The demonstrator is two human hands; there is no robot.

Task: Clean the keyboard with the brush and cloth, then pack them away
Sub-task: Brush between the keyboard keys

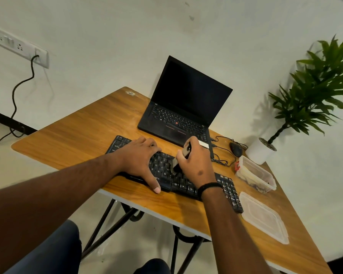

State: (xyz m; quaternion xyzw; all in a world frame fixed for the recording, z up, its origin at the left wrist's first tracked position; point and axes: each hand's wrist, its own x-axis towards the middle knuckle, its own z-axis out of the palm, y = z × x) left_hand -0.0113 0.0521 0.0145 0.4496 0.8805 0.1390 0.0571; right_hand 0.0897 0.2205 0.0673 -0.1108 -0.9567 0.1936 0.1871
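Brushing the keyboard point(227, 191): right hand point(196, 165) gripping brush point(175, 165), left hand point(141, 157) flat, steadying. Best with light strokes along key rows.

You have one view only, from the head camera, wide-angle and tilted, looking forward and down over both forearms at the table point(83, 123). The keyboard point(166, 171) sits close below the lens, the laptop point(186, 101) behind it, the wall farther off; edges bend

Off-white wall point(111, 36), socket strip point(18, 44), wooden table point(83, 125), potted plant point(313, 91), pale floor point(6, 171).
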